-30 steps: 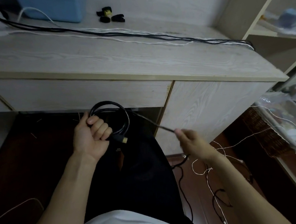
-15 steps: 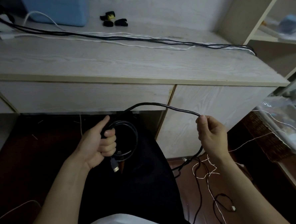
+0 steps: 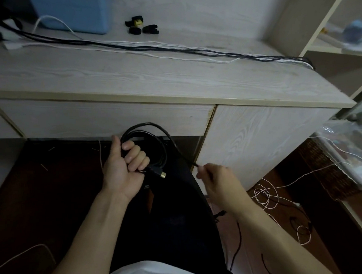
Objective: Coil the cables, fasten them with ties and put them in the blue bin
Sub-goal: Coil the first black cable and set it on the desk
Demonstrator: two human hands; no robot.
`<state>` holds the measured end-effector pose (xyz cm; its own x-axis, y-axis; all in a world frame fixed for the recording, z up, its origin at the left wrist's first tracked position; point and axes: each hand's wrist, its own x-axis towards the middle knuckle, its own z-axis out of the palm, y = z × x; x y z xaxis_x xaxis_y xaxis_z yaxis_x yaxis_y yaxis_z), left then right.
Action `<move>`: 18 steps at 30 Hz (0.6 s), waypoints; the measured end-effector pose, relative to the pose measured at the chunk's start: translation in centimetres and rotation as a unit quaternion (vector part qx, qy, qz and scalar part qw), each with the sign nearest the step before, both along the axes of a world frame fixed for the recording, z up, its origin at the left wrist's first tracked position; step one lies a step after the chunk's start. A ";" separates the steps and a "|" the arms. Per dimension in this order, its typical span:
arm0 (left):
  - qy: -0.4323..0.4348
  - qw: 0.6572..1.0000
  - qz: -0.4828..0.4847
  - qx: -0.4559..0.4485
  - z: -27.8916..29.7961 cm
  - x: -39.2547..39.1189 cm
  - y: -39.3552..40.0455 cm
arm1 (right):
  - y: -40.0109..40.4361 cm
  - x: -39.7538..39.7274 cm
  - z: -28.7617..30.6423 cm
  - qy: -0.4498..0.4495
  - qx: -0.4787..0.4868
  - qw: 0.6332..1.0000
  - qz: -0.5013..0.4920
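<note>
One blue bin (image 3: pixel 77 12); three small black ties (image 3: pixel 141 26) beside it; one coiled black cable (image 3: pixel 155 142). Two hands. Loose cables across the desk (image 3: pixel 151 79) perhaps number four.

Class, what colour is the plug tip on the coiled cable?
Gold, on the black plug below the left hand; head view.

The worktop (image 3: pixel 129 76) lies beyond both hands. On it, the bin (image 3: pixel 73 12) stands far behind the left hand (image 3: pixel 122 165), and the ties (image 3: pixel 141 27) lie to the right of the bin. Long cables (image 3: pixel 170 48) run across the worktop from left to right. The coil (image 3: pixel 153 142) is in the left hand, and the right hand (image 3: pixel 216 177) is just beside it. More cables (image 3: pixel 266 195) lie on the floor (image 3: pixel 308 224), right of the right hand.
</note>
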<state>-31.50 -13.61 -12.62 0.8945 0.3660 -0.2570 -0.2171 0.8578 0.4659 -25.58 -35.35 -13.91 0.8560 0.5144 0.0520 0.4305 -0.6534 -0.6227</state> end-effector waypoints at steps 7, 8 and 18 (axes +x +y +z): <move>0.020 0.998 0.039 0.035 0.3 0.4 -2.1 | 1.6 -3.0 -0.7 0.040 -0.150 0.975 0.159; 0.022 0.997 0.045 0.055 0.3 0.5 -2.5 | 1.5 -3.1 -0.7 0.049 -0.148 0.972 0.178; 0.103 0.781 -0.111 0.606 -1.4 0.2 -4.8 | 1.5 -3.4 1.3 -0.022 -0.001 0.977 0.210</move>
<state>-31.26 -18.44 -14.01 0.9556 0.2943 0.0119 0.0603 -0.2351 0.9701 -29.02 -33.83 -12.60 0.5657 0.8205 0.0828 0.6877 -0.4139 -0.5964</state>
